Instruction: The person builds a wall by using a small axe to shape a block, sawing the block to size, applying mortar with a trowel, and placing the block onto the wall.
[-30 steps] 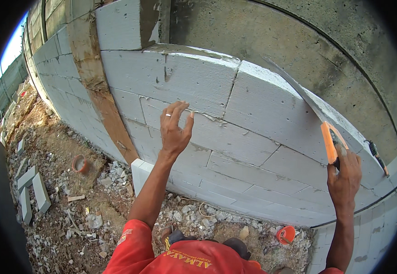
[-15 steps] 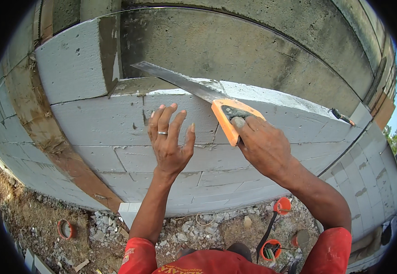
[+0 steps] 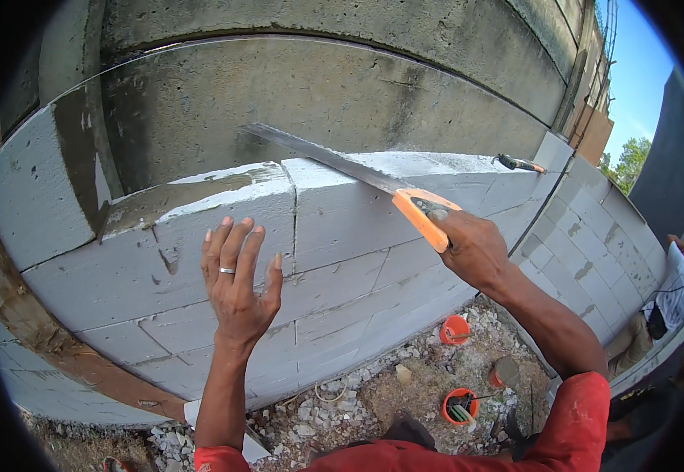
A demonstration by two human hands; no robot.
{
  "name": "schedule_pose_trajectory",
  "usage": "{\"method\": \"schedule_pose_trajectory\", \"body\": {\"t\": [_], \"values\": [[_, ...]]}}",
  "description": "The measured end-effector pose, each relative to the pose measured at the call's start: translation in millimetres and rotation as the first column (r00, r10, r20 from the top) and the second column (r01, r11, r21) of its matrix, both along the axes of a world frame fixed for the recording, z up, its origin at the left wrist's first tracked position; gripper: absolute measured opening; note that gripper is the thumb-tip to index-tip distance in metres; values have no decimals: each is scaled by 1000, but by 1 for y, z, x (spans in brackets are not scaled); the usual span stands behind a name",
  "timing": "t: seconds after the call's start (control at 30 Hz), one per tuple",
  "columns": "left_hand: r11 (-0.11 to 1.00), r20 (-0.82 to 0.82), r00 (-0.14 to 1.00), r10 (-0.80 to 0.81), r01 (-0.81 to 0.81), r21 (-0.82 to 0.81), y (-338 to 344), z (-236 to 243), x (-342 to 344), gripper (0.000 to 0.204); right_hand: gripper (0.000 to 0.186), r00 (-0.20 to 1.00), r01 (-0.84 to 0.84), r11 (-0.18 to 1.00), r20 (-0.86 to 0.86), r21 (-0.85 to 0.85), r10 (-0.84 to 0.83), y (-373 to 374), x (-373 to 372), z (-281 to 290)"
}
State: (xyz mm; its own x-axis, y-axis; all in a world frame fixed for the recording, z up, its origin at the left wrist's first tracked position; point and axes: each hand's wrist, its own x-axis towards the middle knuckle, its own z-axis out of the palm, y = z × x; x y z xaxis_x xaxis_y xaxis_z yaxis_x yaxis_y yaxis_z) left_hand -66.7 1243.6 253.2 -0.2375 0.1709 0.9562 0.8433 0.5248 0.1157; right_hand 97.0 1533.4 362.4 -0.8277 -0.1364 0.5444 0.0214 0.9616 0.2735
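My right hand (image 3: 472, 248) is wrapped round the orange handle of a handsaw (image 3: 342, 164). The saw's long metal blade slants up and left across the whitish top edge of a light grey block wall (image 3: 342, 228). To the left, my left hand (image 3: 240, 283) is raised in front of the wall's face, fingers spread and holding nothing; whether it touches the blocks I cannot tell. Grey mortar (image 3: 185, 197) coats part of the top beyond that hand. At the far left one more block (image 3: 39, 181) stands on the course, with mortar on its end.
Behind rises a concrete panel wall (image 3: 279, 94). A small tool with an orange tip (image 3: 519, 164) lies on the wall top. Below are an orange bucket (image 3: 454, 330), another holding tools (image 3: 460, 406), and rubble (image 3: 310, 413). A brown board (image 3: 67, 354) runs down the left; a person (image 3: 672, 283) is at far right.
The view has swung to the right. My right hand and the saw have moved right along the wall top, past a block joint. My left hand stays spread before the wall.
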Motion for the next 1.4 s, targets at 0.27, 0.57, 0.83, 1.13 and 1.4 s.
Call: {"method": "schedule_pose_trajectory", "body": {"t": [0.27,0.57,0.83,1.13,1.4], "values": [[996,-22,997,73,-74,-56,69,36,-12,44,24,997,69,997,20,-18,-69,52,47,19],[993,-47,993,107,-109,-39,97,43,-22,25,29,946,317,941,103,-115,-306,112,57,23],[857,333,792,-512,500,126,158,52,46,27,19,878,459,885,114,72,-465,104,83,21],[222,419,-532,-736,395,891,335,73,68,69,20,880,446,890,133,100,-456,79,60,3],[67,170,-673,-720,176,982,372,75,54,47,18,852,489,863,141,129,-504,56,50,14]]}}
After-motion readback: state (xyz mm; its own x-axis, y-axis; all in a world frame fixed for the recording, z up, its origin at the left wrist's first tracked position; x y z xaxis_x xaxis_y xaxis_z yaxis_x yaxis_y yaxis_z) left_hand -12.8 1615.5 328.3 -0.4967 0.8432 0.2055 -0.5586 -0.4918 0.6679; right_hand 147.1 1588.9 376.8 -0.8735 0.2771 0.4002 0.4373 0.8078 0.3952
